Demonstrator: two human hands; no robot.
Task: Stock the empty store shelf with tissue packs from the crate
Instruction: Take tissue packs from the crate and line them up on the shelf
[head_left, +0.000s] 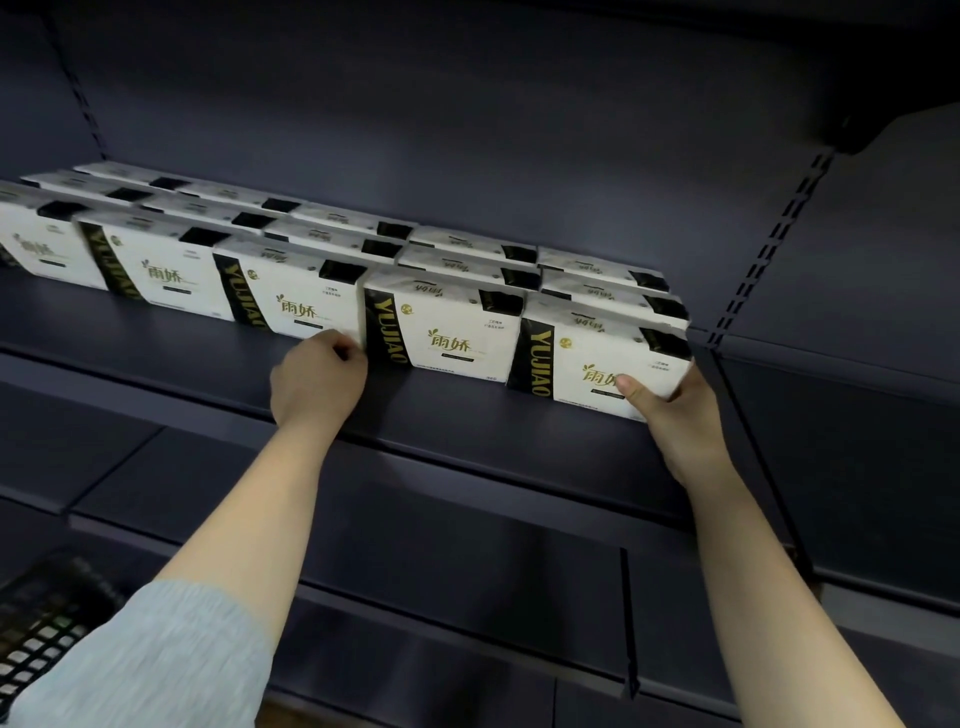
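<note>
A grey sleeve (156, 654) is closest, low on the left, next to a black crate (41, 618). The left hand (317, 379) has its fingers curled up, touching the bottom corner of a tissue pack (441, 332). The right hand (670, 410) holds the last tissue pack (587, 358) on the right, thumb on its front. The packs stand in three rows on the dark shelf (467, 415).
</note>
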